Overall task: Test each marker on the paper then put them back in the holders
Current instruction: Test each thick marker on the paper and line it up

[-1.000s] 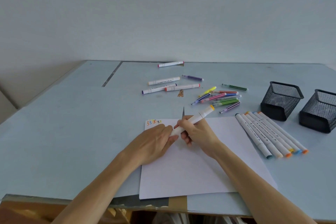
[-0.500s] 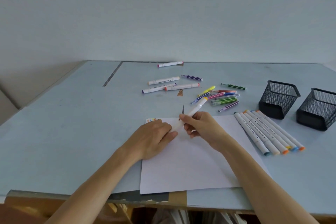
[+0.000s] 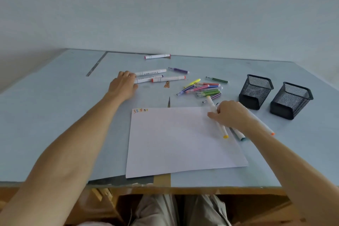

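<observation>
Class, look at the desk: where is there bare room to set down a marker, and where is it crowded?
Bare: the table left of the paper, and the paper's blank middle. Crowded: the heap of thin markers behind the paper, the white markers by the left hand, and the row under the right hand beside the mesh holders.

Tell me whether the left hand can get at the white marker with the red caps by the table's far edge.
Probably yes: the left hand rests at the nearer white markers, and only bare table lies between it and the red-capped marker.
</observation>
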